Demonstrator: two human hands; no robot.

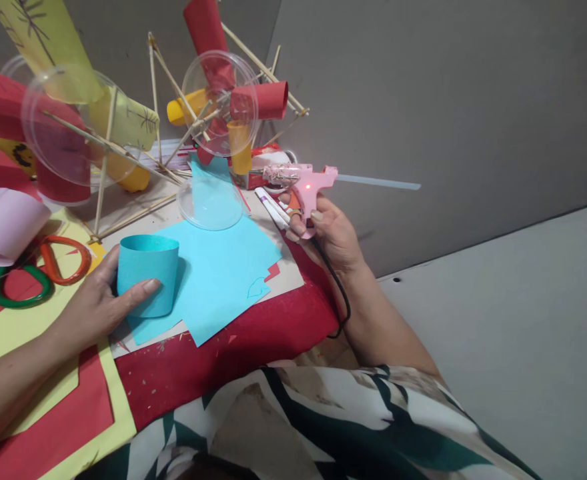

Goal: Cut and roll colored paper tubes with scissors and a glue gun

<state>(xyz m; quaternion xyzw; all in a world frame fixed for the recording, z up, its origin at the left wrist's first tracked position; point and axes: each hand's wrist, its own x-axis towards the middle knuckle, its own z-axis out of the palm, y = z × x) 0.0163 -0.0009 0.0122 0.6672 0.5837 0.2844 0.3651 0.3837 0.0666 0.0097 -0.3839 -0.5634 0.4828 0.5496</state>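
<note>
My left hand (103, 293) is wrapped round a blue paper tube (148, 277), which stands upright with its open end up, on or just over blue paper. Its thumb presses on the front of the tube. On the right, my right hand (326, 227) grips a pink glue gun (308, 187) by its handle, fingers by the orange trigger. A red light glows on the gun, a clear glue stick (378, 181) pokes out of its back, and its nozzle points left. A black cord (341, 287) hangs from the handle. Beneath lies a blue paper sheet (223, 267) with cut edges.
Scissors (66, 260) with orange and green handles lie at left on yellow and red paper. Stick frames with clear plastic discs (221, 100) and paper tubes stand at the back. A clear lid (211, 205) rests on the blue paper. A grey wall (423, 100) rises behind.
</note>
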